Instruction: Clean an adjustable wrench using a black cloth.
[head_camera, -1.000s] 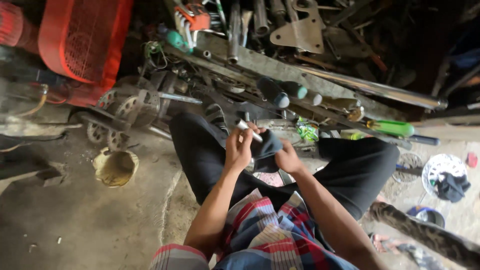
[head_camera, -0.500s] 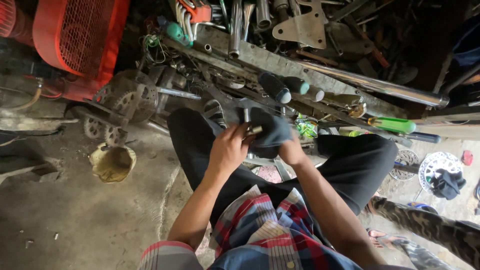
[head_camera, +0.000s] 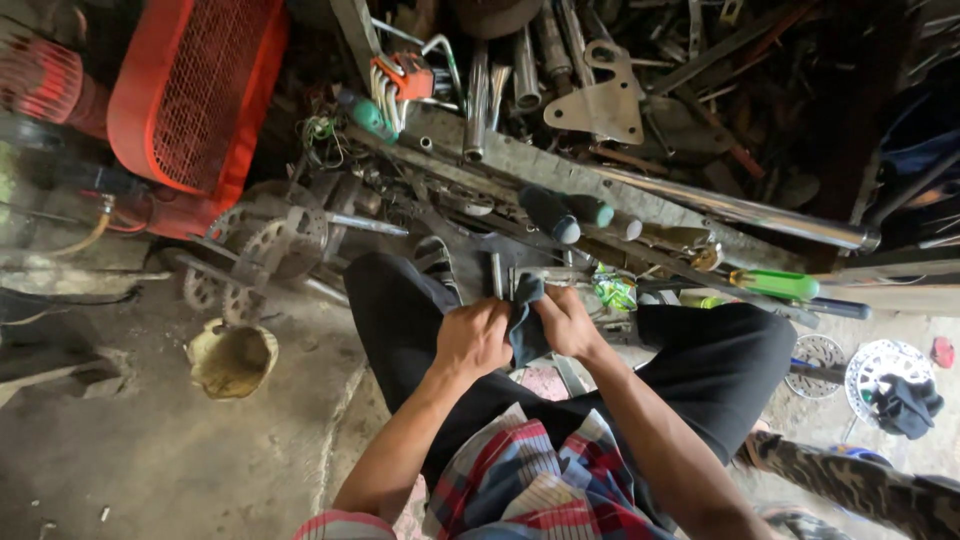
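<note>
A: Main thing is the dark cloth (head_camera: 524, 325), bunched between both hands just above the person's lap, between the knees.

B: Grip?

A: Left hand (head_camera: 474, 338) has its fingers curled shut on the cloth's near side. Right hand (head_camera: 566, 322) is closed on the far side, fingers wrapped round it. Whether something sits inside the cloth, can't tell; it's hidden.

B: How should the wiping go, judged from this?

A: Probably one hand holding steady while the other twists the cloth, with the bundle kept low over the lap so nothing drops to the floor (head_camera: 150, 470).

B: Around it?

A: Metal rods (head_camera: 497, 272) stand just beyond the hands. A green-handled screwdriver (head_camera: 775, 284) lies to the right, near the right knee. A long chrome pipe (head_camera: 740, 210) runs across the scrap pile behind. An orange mesh guard (head_camera: 190, 95) is at upper left, a dirty bowl (head_camera: 232, 357) on the floor to the left, well apart.
</note>
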